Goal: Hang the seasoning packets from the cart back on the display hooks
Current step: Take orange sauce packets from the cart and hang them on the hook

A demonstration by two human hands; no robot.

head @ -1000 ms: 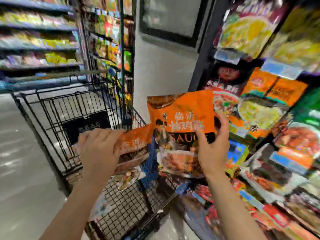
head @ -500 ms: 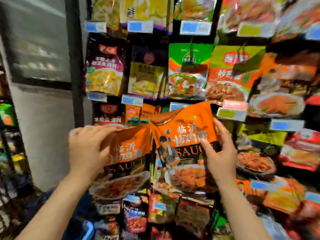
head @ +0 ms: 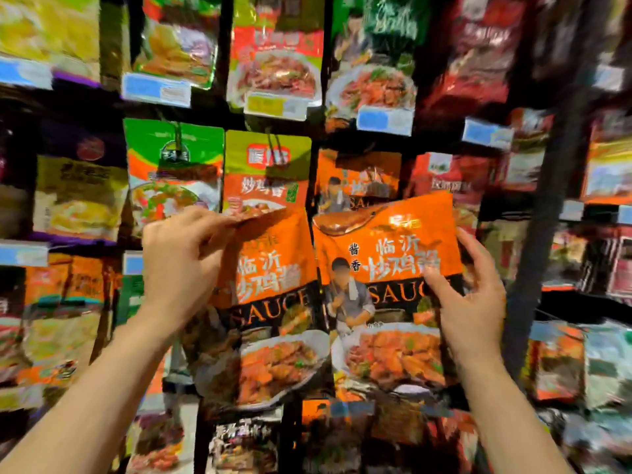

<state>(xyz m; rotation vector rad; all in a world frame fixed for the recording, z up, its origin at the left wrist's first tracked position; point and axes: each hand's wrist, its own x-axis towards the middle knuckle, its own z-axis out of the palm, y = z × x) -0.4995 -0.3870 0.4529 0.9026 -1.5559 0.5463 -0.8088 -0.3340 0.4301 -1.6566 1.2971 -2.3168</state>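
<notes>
Left packet: we hold one orange sauce packet by its top left corner, left hand with thumb and fingers pinched on the top seam.
Right packet: a second orange sauce packet sits just right of the first, edges touching or overlapping; right hand clamps its right edge, thumb on the front, fingers behind.
Position: both are raised in front of the display wall, just below the hanging matching packet.
Handling: we judge them light, soft and floppy; the glossy film looks slippery, and the left one already bends under the pinch. Contents probably sag to the bottom.
Where to hold: near the top seam, beside the hang hole; the hole itself is too blurred to find.
Target hook: likely the one above the right packet carrying the matching packet; its tip is not visible.
In the way: price tag above that packet, the red-and-green packet left of it, and each hand occupied, so we hang one at a time.
</notes>
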